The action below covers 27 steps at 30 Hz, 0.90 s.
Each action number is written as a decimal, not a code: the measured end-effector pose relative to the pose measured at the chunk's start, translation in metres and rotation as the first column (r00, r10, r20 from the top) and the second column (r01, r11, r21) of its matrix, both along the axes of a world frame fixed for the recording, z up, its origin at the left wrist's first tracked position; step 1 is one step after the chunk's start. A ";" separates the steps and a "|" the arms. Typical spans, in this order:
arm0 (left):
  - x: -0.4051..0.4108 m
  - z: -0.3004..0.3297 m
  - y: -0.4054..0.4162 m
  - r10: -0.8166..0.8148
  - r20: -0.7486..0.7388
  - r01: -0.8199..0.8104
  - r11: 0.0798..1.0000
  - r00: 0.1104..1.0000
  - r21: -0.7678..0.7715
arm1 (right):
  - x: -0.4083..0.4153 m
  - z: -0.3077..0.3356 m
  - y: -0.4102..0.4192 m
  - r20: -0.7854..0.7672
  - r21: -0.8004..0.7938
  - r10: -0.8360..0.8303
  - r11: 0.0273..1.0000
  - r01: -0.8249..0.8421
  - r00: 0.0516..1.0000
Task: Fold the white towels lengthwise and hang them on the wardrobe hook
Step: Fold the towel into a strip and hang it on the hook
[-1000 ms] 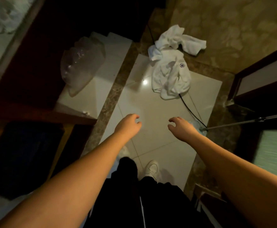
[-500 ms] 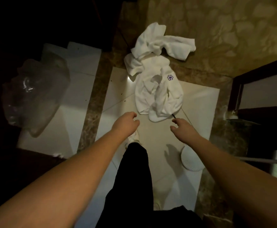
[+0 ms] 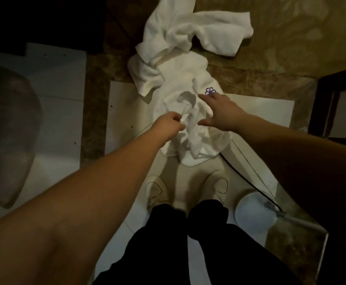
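White towels [image 3: 180, 64] bear a purple flower emblem [image 3: 210, 91]; black trousers [image 3: 188, 243].

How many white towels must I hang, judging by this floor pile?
2, apparently: a near towel under both hands, left hand pinching it, and a far towel beyond. More may hide in the folds.

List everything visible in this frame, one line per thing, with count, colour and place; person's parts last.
towels: a crumpled heap, count unclear, white, on the floor ahead of the feet
logo: one, purple, on the near towel
cable: one, black, running from under the heap toward the right
disc: one, white, floor at right
plastic bag: one, clear, floor at left
shoes: two, beige, below the heap
left hand: pinches a towel fold
right hand: fingers spread over the heap
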<state>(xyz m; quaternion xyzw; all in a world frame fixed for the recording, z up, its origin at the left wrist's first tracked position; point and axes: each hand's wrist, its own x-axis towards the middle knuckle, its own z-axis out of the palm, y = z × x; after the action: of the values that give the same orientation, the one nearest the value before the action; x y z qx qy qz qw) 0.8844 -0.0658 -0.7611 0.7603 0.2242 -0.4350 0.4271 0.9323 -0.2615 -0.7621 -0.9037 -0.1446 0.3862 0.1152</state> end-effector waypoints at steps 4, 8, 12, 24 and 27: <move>0.019 -0.044 -0.030 -0.052 0.031 0.053 0.998 0.998 -0.032 | 0.024 -0.040 -0.003 0.089 -0.053 0.299 0.954 -0.295 0.950; 0.023 -0.069 -0.044 -0.218 0.030 0.218 0.976 0.975 0.009 | 0.033 -0.059 -0.008 0.111 -0.136 0.455 0.888 -0.440 0.884; 0.009 -0.067 -0.042 -0.462 -0.004 0.461 0.884 0.887 0.083 | 0.027 -0.049 -0.014 0.112 -0.171 0.445 0.890 -0.424 0.889; -0.013 0.071 0.019 -0.530 -0.043 0.530 0.848 0.847 0.011 | 0.007 0.101 -0.009 0.347 -0.008 0.463 0.871 -0.491 0.816; -0.005 0.121 0.036 -0.506 0.028 0.506 0.863 0.862 0.010 | 0.013 0.152 -0.004 0.385 -0.004 0.467 0.863 -0.505 0.796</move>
<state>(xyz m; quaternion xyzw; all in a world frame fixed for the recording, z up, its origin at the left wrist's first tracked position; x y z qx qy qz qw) 0.8795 -0.0296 -0.6404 0.7993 0.0112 -0.5202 0.3007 0.9452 -0.2651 -0.6104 -0.8858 -0.4098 0.2161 0.0269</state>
